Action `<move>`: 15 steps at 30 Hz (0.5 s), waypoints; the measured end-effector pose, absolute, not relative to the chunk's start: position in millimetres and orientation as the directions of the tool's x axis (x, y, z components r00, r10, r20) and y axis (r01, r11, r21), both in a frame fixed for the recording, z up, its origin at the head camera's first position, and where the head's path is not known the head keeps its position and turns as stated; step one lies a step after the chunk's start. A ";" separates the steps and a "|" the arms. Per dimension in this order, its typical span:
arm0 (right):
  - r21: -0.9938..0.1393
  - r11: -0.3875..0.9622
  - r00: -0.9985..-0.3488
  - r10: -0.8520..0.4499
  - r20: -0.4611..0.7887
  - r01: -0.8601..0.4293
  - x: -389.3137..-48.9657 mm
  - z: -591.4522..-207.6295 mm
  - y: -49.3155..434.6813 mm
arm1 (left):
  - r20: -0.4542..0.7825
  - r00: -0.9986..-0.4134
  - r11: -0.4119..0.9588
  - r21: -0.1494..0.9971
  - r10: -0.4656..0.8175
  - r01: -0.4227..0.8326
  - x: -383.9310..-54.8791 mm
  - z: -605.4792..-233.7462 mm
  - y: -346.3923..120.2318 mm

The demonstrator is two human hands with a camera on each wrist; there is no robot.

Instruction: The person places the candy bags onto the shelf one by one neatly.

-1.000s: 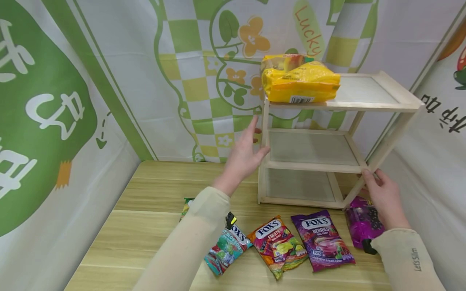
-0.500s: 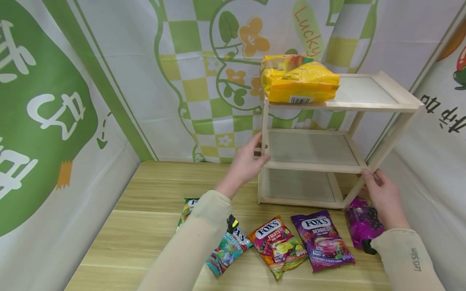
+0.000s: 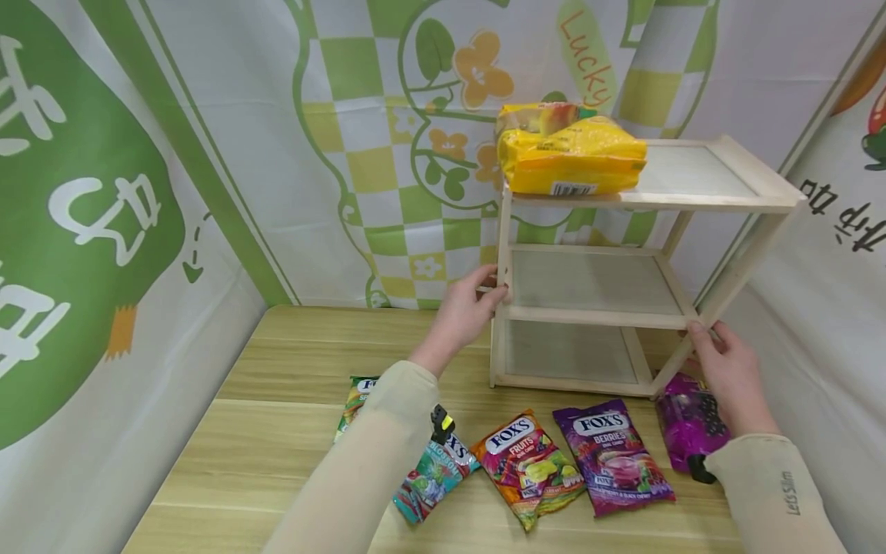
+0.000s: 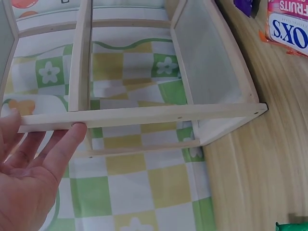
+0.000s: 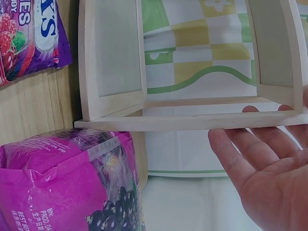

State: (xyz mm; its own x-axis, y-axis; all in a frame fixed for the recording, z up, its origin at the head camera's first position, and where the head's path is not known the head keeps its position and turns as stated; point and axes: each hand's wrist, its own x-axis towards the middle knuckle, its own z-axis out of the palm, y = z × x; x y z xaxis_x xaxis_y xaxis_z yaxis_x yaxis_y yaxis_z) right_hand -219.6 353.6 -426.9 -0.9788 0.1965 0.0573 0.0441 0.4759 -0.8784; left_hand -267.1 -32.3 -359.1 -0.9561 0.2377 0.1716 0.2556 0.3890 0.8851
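Note:
A small three-tier wooden shelf [image 3: 602, 317] stands upright on the table. My left hand [image 3: 460, 315] grips its left front post [image 4: 139, 116] near the middle tier, thumb and fingers on the wood. On the opposite side, my right hand [image 3: 735, 377] holds the right front post [image 5: 187, 122] just below the middle tier, with the thumb at the front. A yellow bag [image 3: 574, 158] lies on the left part of the top tier. Beside the right post, partly behind my right hand, is a purple bag [image 5: 53, 187] picturing dark berries.
In front of the shelf lie Fox's candy bags: a purple berries bag [image 3: 614, 460], an orange fruits bag [image 3: 529, 465], a teal bag [image 3: 436, 473] and a green bag [image 3: 354, 400] partly under my left sleeve. Printed fabric walls [image 3: 221, 138] enclose the wooden table [image 3: 228, 454].
My left hand has lowered along the left post, and its raised, spread fingers have closed in on the wood. The right hand, the shelf and the bags stay where they were.

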 end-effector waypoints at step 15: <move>-0.873 0.485 -0.976 0.206 0.065 0.044 -218.7 -426.5 353.0 | 0.159 -0.958 0.407 0.879 0.239 0.248 -271.6 -360.1 -31.7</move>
